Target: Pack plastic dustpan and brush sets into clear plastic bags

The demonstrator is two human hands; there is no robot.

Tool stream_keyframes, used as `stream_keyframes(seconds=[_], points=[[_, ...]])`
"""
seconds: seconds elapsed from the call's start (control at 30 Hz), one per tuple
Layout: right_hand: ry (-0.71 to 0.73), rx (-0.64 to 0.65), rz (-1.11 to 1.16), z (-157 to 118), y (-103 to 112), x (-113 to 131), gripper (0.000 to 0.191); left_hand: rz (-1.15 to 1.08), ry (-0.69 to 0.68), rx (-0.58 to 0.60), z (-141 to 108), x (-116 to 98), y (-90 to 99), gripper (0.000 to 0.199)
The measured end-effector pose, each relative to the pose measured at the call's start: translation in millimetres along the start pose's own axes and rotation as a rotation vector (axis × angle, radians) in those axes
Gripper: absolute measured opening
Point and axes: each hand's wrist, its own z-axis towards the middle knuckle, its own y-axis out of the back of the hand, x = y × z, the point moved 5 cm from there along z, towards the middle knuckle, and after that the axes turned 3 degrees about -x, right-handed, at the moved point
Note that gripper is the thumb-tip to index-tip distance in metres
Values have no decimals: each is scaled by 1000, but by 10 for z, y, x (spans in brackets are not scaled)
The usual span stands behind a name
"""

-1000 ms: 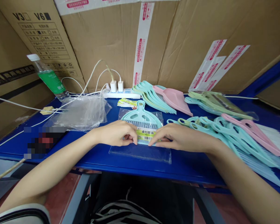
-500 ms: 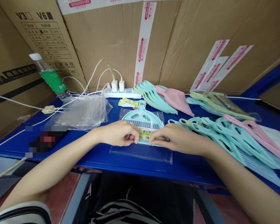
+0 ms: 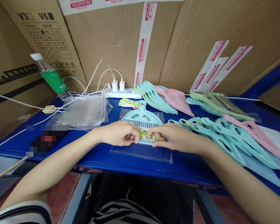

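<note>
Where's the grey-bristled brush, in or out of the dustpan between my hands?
In: grey bristles show within the turquoise dustpan, just beyond the printed label.

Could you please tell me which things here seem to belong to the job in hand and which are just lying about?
Likely part of the job:
blue dustpan, brush, label and clear bag, at the left hand and right hand
spare clear bags
loose labels
stacked dustpans
piled brushes
bagged green dustpan

Probably just lying about:
bottle
power strip
white chargers
</note>
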Motion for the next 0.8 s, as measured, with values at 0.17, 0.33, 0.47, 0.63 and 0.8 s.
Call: stream_keyframes(seconds=[0.17, 0.33, 0.47, 0.63, 0.8], points=[[-23, 16, 27, 19, 5, -19, 17, -14, 4, -3, -1, 32, 3, 19], [-25, 13, 32, 29, 16, -10, 19, -55, 7, 14, 3, 73, -9, 18], [-21, 21, 31, 29, 17, 8, 17, -84, 24, 34, 4, 110, -17, 17], [-28, 46, 27, 28, 15, 21, 18, -142, 21, 66, 3, 136, -22, 15], [3, 29, 23, 36, 24, 25, 19, -185, 2, 61, 6, 147, -15, 14]])
